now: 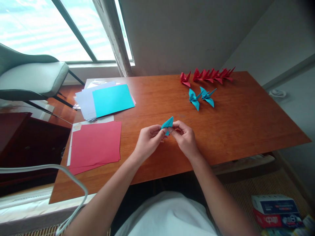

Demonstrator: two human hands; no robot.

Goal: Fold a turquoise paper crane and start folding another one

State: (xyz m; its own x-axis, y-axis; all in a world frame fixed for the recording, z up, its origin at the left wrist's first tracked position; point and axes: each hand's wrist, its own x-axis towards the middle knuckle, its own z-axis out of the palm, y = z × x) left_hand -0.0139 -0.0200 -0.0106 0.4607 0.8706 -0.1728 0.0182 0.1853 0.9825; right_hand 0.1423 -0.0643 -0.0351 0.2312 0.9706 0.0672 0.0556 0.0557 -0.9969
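Note:
A small folded piece of teal paper (168, 123) is pinched between both hands just above the wooden table (246, 121). My left hand (149, 140) grips it from the left with closed fingers. My right hand (184, 136) grips it from the right, fingertips pressed on a fold. Two finished teal paper cranes (201, 97) lie further back on the table. Behind them stands a row of several red paper cranes (206, 75).
At the left lie a stack of red sheets (94, 144) and a teal sheet (112, 99) on pale lavender sheets (85, 101). A grey chair (31, 77) stands by the window. Boxes (277, 209) sit on the floor at lower right. A white cable (73, 183) loops at lower left.

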